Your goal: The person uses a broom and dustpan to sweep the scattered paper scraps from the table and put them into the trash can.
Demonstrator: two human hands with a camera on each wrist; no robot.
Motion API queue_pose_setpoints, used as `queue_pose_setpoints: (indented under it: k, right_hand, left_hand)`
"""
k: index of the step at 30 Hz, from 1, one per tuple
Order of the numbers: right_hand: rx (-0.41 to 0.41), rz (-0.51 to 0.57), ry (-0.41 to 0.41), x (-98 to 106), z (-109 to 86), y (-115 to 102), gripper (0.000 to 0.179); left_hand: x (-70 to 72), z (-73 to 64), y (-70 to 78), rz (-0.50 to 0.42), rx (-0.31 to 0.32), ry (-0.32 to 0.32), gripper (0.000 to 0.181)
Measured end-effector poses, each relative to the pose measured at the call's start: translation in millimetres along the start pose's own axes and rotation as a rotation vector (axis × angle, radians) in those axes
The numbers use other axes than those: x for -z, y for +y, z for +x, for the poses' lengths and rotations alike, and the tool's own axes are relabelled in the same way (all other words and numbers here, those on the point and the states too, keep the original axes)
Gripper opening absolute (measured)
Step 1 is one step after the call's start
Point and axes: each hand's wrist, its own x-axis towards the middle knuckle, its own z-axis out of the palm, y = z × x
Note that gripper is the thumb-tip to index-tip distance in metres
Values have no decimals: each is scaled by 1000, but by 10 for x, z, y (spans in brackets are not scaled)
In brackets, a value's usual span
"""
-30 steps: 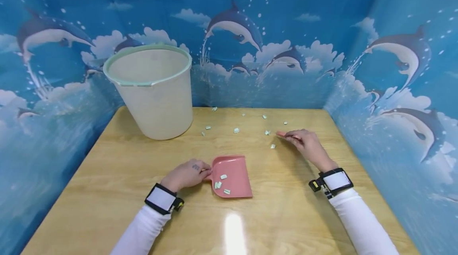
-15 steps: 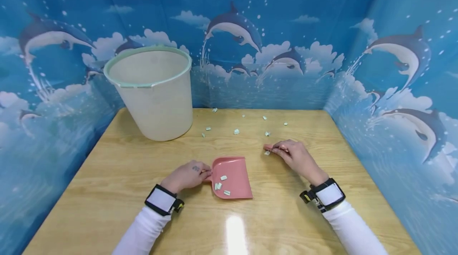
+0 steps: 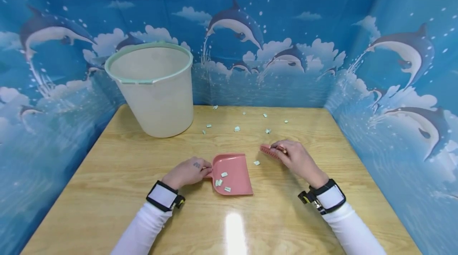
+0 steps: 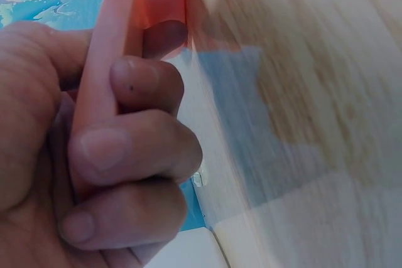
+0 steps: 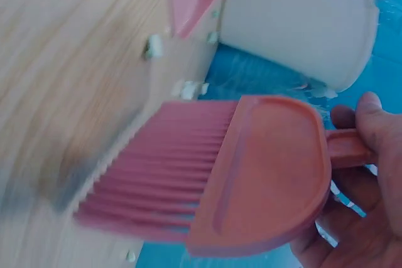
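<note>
My left hand [image 3: 187, 172] grips the handle of a pink dustpan [image 3: 236, 167] that lies on the table with its mouth to the right. In the left wrist view the fingers curl round the dustpan handle [image 4: 103, 61]. Several pale green scraps [image 3: 224, 174] lie in the pan. My right hand [image 3: 297, 159] holds a small pink hand brush [image 5: 264, 161] by its handle, its bristles toward the tabletop. One loose scrap [image 3: 257, 163] lies between the brush and the pan's mouth.
A tall whitish bucket [image 3: 157, 100] with a green rim stands at the back left of the wooden table [image 3: 143, 159]. Several more scraps [image 3: 237, 128] are scattered along the back. A blue dolphin-print curtain [image 3: 229, 84] encloses the back and sides.
My right hand has moved the brush leftward and nearer to me. One scrap has shifted toward the dustpan's mouth. The left hand and dustpan stay in place.
</note>
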Motion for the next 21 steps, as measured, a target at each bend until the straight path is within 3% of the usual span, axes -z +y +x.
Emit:
queue_pose_setpoints:
  k: [3, 7, 13, 21]
  right_hand:
    - [-12, -94, -12, -37, -18, 43, 5]
    - [-13, -129, -39, -101, -35, 18, 5]
    - [-44, -40, -78, -146, 23, -139, 10]
    - [-31, 88, -44, -243, 122, -315, 13]
  left_hand:
    - [-3, 8, -6, 6, -5, 1, 29]
    - [-7, 1, -6, 17, -14, 4, 29]
    - [-16, -14, 0, 7, 10, -7, 30]
    - [0, -5, -4, 1, -15, 2, 30]
